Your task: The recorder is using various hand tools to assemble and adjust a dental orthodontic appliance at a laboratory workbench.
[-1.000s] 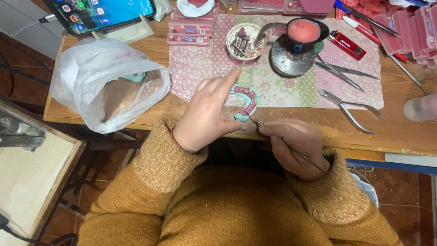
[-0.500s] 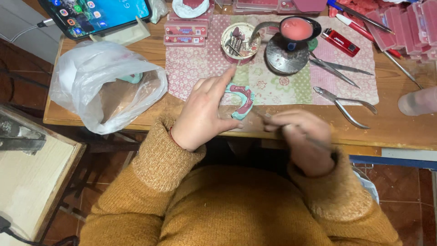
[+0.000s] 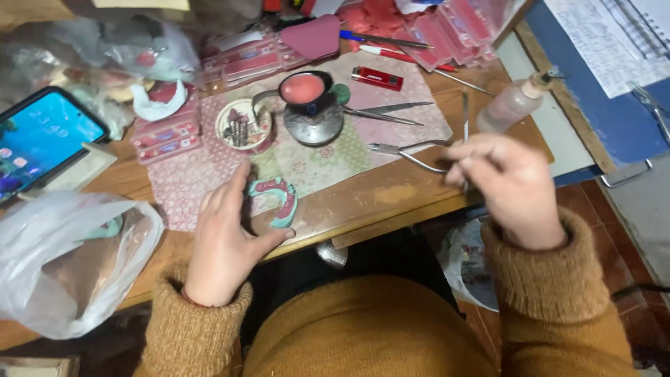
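Observation:
My left hand [image 3: 227, 241] rests on the desk edge, thumb and fingers around a teal horseshoe-shaped dental mould [image 3: 277, 202] with pink wax on top. To the right my right hand [image 3: 504, 183] is raised and blurred, fingers closed on a thin metal instrument [image 3: 465, 115] that points up and away. It hovers just over the handles of a pair of metal pliers [image 3: 408, 151] lying on the patterned cloth [image 3: 314, 157].
Behind the mould are a dark cup of pink wax [image 3: 303, 89] on a metal dish, a small bowl of tools [image 3: 243, 126], tweezers [image 3: 387, 112], a red lighter [image 3: 377, 78] and a bottle [image 3: 515, 106]. At the left lie a phone [image 3: 38, 143] and a plastic bag [image 3: 63, 258].
My right hand has left the mould and swung right with the thin instrument, over the pliers. My left hand stays on the mould. The view has turned right.

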